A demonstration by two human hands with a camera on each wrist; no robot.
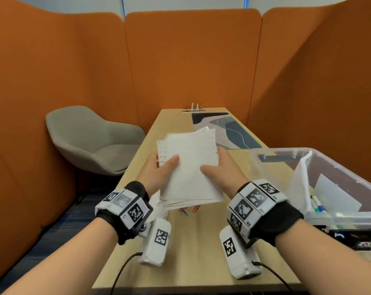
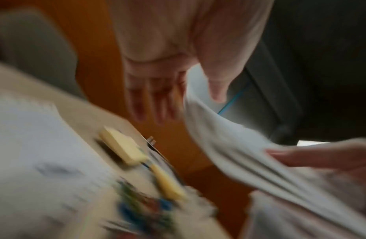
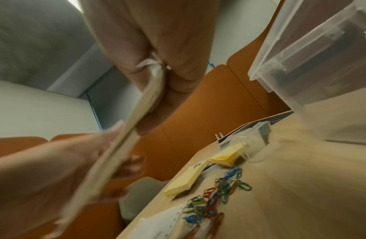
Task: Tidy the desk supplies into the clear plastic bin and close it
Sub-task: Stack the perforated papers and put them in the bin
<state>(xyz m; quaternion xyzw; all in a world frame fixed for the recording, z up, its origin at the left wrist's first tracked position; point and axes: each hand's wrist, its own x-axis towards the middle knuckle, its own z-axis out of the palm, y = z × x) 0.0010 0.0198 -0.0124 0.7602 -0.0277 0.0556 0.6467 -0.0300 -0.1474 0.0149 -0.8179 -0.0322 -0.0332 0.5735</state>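
Both hands hold a stack of white punched paper sheets [image 1: 188, 165] above the wooden desk [image 1: 201, 248]. My left hand [image 1: 162, 168] grips the stack's left edge, thumb on top. My right hand [image 1: 218, 167] grips its right edge, thumb on top. The clear plastic bin [image 1: 286, 165] stands open at the right with markers [image 1: 317, 207] and sheets inside. On the desk under the stack lie coloured paper clips [image 3: 223, 190], yellow sticky-note pads [image 3: 186, 179], and more punched paper [image 3: 157, 224]. The left wrist view is blurred; it shows the sheets [image 2: 249, 155] and pads [image 2: 122, 145].
A grey armchair [image 1: 95, 139] stands left of the desk. Orange partition panels [image 1: 193, 60] enclose the booth. A patterned desk mat [image 1: 227, 128] lies at the far end, near a small desk socket [image 1: 194, 108]. A small clear box [image 3: 249, 143] sits by the pads.
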